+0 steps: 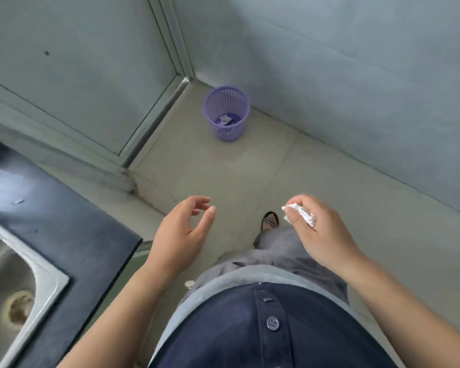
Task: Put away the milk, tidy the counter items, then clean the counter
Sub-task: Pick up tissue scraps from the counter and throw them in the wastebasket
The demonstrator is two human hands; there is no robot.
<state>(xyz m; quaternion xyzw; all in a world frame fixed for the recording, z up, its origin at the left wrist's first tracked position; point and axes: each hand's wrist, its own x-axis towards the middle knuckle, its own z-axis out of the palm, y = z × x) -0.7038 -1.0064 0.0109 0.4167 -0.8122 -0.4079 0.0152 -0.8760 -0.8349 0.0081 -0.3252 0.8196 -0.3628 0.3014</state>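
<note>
My right hand [322,229] is closed around a crumpled white tissue [304,215], held over the floor at waist height. My left hand [182,232] hangs beside it with curled, parted fingers and nothing in it. A purple mesh waste basket [226,112] stands on the floor in the corner ahead, with scraps of white paper at its bottom. The dark counter [64,221] runs along my left, its end just left of my left hand; small white specks lie on it.
A steel sink [19,282] is set into the counter at lower left. Pale walls meet in the corner behind the basket, with a framed door panel [91,88] on the left. Beige floor tiles [223,168] stretch between me and the basket. My sandalled foot [270,220] points forward.
</note>
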